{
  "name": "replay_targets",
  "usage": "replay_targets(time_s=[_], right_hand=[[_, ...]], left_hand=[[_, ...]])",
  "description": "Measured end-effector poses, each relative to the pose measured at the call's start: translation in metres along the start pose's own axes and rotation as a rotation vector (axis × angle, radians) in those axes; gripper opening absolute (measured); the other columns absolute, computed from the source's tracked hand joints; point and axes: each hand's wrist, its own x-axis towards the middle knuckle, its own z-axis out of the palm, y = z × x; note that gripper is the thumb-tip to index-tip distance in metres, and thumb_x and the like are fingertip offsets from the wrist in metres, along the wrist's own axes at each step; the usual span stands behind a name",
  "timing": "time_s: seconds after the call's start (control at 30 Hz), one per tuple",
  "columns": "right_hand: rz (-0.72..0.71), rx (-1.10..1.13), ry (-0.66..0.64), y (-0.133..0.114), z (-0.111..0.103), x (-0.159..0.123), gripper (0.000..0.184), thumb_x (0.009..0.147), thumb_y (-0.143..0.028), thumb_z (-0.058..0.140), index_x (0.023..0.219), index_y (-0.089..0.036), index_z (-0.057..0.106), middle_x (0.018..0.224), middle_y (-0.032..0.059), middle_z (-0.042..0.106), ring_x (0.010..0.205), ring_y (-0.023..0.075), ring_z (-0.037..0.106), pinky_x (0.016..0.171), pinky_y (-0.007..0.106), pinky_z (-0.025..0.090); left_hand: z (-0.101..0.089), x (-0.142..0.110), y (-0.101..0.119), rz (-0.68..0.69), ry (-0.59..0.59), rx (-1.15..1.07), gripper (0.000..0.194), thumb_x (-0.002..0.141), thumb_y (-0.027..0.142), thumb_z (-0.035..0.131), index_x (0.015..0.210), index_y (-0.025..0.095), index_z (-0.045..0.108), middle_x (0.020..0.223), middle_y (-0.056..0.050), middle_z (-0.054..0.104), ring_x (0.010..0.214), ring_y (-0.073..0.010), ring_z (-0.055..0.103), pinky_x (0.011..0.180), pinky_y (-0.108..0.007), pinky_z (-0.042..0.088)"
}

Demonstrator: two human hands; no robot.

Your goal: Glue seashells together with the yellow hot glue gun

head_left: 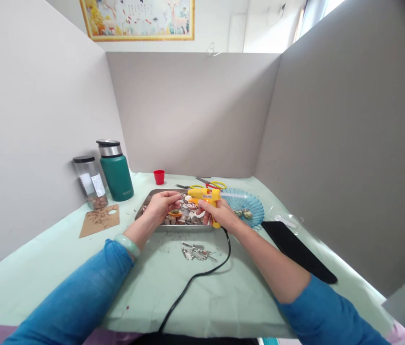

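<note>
Head view: yellow plastic glue gun (204,194) over grey metal tray (184,229)

Our right hand (222,214) grips the gun; our left hand (163,205) pinches its fingers narrow beside the nozzle (190,193), on what, if anything, we cannot tell. We judge this a gluing step, calling next for a steady nozzle. Mixed small pieces (174,214) lie in the tray; greenish lumps (247,214) on the scalloped blue plate (259,206), right; brown lumps (97,202) in the clear jar (82,168), left.

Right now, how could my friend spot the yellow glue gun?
Find the pale green tabletop, then the metal tray on it. Near the tray's right end, the right hand holds the glue gun. Unlike the yellow-handled scissors behind it, it trails a black cord.
</note>
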Motion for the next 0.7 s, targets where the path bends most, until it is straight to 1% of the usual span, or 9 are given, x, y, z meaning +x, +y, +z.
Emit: replay_targets(time_s=[0.07,0.13,0.2,0.3,0.4,0.57,0.7], right_hand=[[0.002,0.068,0.079,0.002,0.002,0.002,0.032,0.080,-0.048,0.064,0.089,-0.018,0.066,0.081,0.0052,0.071,0.045,0.0098,0.059,0.039,0.021,0.046],[0.012,0.158,0.141,0.002,0.003,0.004,0.031,0.078,-0.046,0.066,0.092,-0.018,0.065,0.082,0.0051,0.071,0.049,0.0107,0.060,0.042,0.022,0.049],[0.028,0.224,0.171,0.001,0.004,0.004,0.030,0.076,-0.042,0.069,0.094,-0.019,0.064,0.081,0.0046,0.071,0.052,0.0115,0.061,0.045,0.023,0.050],[0.057,0.288,0.193,-0.004,0.005,0.003,0.028,0.071,-0.037,0.072,0.090,-0.019,0.062,0.075,0.0028,0.069,0.051,0.0112,0.060,0.044,0.022,0.048],[0.063,0.338,0.170,-0.011,0.007,-0.001,0.029,0.068,-0.034,0.073,0.088,-0.018,0.059,0.069,0.0008,0.068,0.046,0.0090,0.055,0.041,0.021,0.043],[0.057,0.333,0.073,-0.020,0.008,-0.006,0.033,0.062,-0.031,0.076,0.085,-0.016,0.058,0.057,-0.0034,0.062,0.038,0.0064,0.045,0.039,0.020,0.038],[0.050,0.330,0.016,-0.021,0.006,-0.007,0.033,0.060,-0.030,0.076,0.084,-0.016,0.058,0.054,-0.0048,0.059,0.038,0.0062,0.045,0.039,0.020,0.038]], left_hand=[[0.000,0.000,0.000,-0.004,-0.012,-0.016,0.019,0.065,0.011,0.077,0.079,0.007,0.065,0.069,-0.004,0.064,0.053,-0.0076,0.058,0.054,-0.021,0.053],[0.000,-0.001,0.001,-0.018,-0.048,-0.022,0.020,0.065,0.012,0.078,0.080,0.008,0.066,0.069,-0.005,0.065,0.052,-0.0076,0.057,0.054,-0.021,0.053],[0.003,-0.003,0.002,-0.036,-0.093,-0.012,0.021,0.064,0.014,0.079,0.079,0.008,0.066,0.069,-0.005,0.066,0.052,-0.0080,0.057,0.053,-0.022,0.052],[0.009,-0.010,0.004,-0.051,-0.150,0.020,0.024,0.062,0.017,0.081,0.080,0.008,0.067,0.069,-0.005,0.066,0.051,-0.0084,0.057,0.051,-0.022,0.051],[0.017,-0.017,0.007,-0.050,-0.198,0.054,0.027,0.060,0.018,0.083,0.080,0.009,0.068,0.067,-0.004,0.066,0.051,-0.0080,0.057,0.051,-0.021,0.049],[0.026,-0.024,0.011,-0.041,-0.258,0.127,0.027,0.059,0.020,0.083,0.079,0.009,0.070,0.065,-0.003,0.066,0.051,-0.0079,0.058,0.050,-0.020,0.047],[0.029,-0.028,0.011,-0.027,-0.290,0.174,0.024,0.060,0.021,0.082,0.077,0.010,0.069,0.062,-0.002,0.064,0.050,-0.0080,0.057,0.050,-0.020,0.045]])
